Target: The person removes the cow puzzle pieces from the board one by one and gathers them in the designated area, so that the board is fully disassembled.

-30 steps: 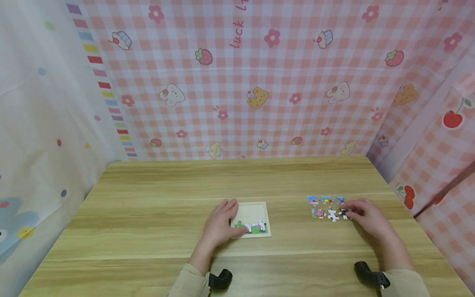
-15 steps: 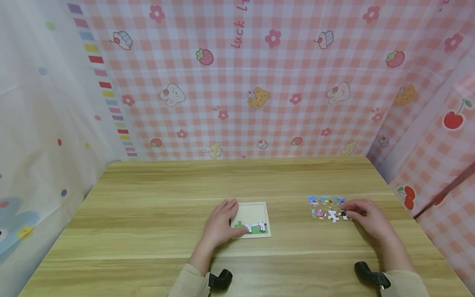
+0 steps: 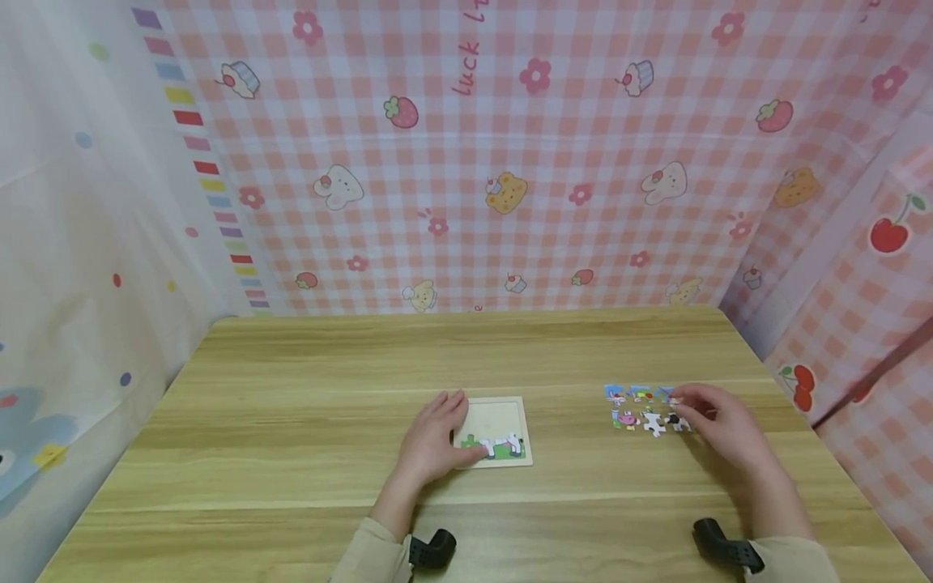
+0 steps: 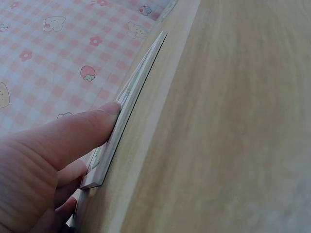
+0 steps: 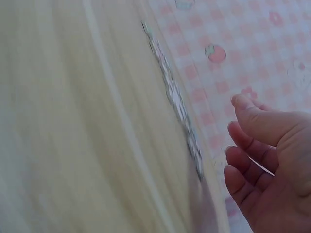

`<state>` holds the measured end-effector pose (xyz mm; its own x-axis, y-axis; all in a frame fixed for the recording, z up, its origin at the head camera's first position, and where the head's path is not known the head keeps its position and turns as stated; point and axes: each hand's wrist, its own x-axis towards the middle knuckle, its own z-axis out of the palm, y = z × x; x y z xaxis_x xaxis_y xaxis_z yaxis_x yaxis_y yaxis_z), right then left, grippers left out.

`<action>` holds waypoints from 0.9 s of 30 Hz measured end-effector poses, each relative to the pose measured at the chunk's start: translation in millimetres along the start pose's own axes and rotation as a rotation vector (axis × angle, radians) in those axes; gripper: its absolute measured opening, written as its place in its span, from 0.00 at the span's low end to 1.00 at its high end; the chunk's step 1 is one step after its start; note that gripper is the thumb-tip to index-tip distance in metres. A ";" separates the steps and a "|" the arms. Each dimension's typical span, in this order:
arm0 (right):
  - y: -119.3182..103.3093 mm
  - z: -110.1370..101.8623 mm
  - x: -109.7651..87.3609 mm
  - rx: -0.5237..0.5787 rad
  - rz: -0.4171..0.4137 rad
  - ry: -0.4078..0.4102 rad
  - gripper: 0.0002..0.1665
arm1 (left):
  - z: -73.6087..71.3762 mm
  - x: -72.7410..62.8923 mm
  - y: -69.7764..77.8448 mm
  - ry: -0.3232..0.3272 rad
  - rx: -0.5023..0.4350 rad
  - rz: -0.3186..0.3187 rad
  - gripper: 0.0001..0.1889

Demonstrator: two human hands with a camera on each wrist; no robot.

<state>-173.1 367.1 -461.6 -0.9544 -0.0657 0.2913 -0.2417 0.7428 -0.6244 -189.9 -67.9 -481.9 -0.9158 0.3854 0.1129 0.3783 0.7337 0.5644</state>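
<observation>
My left hand (image 3: 430,439) grips the tray (image 3: 496,417), my right hand (image 3: 722,425) hovers loose, holding nothing, by the pieces (image 3: 653,423): likely choosing; next needs an edge pinch.

The table (image 3: 568,348) is softly lit; a faint shadow is cast by the right hand (image 3: 722,429); in the right wrist view, the puzzle pieces (image 5: 175,99) are blurred.

a pink checked cloth (image 3: 466,251) hangs behind the wooden table (image 3: 306,364), a dotted white cloth (image 3: 87,219) at left, a cherry-print cloth (image 3: 845,291) at right.
</observation>
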 end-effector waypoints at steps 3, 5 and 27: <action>-11.1 5.7 1.8 0.023 -0.045 -0.004 0.10 | -0.5 -0.8 0.5 0.001 -0.002 0.006 0.45; -18.4 10.7 3.3 0.045 -0.076 -0.016 0.11 | -0.9 -1.3 0.7 0.005 -0.005 0.013 0.44; -93.3 79.0 25.1 0.161 -0.282 -0.229 0.12 | -24.7 -6.1 -19.6 -0.085 -0.098 0.124 0.37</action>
<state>-188.4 243.5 -453.3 -0.8565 -0.4127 0.3100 -0.5072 0.5615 -0.6538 -195.0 -98.5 -473.4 -0.8470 0.5180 0.1192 0.4686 0.6217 0.6277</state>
